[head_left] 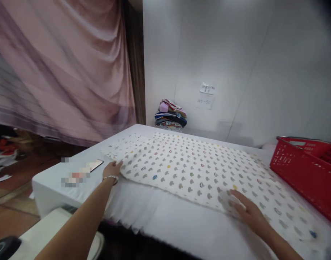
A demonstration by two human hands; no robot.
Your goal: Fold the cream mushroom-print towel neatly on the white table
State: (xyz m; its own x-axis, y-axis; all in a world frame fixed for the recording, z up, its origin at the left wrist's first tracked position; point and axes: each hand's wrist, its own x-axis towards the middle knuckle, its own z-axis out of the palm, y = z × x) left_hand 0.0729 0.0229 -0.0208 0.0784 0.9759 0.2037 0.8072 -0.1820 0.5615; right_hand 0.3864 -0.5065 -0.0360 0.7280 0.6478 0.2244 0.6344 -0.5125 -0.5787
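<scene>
A white cloth with grey mushroom-like prints and small coloured motifs [181, 166] lies spread over the white-covered table [160, 206]. My left hand [112, 171], a bracelet at its wrist, pinches the cloth at its near left edge, where the left end is turned over. My right hand [243, 209] has the near edge further right between thumb and fingers; it is slightly blurred, and the cloth there is lifted into a small fold. To the left of my left hand lies a phone [96, 165], partly masked by pixelation.
A red plastic basket [303, 173] stands at the table's right side. Folded fabrics [170, 115] are stacked beyond the far edge, against a white wall with paper notes [205, 95]. A pink curtain [73, 65] hangs at left. A pale seat [43, 234] is below the near left corner.
</scene>
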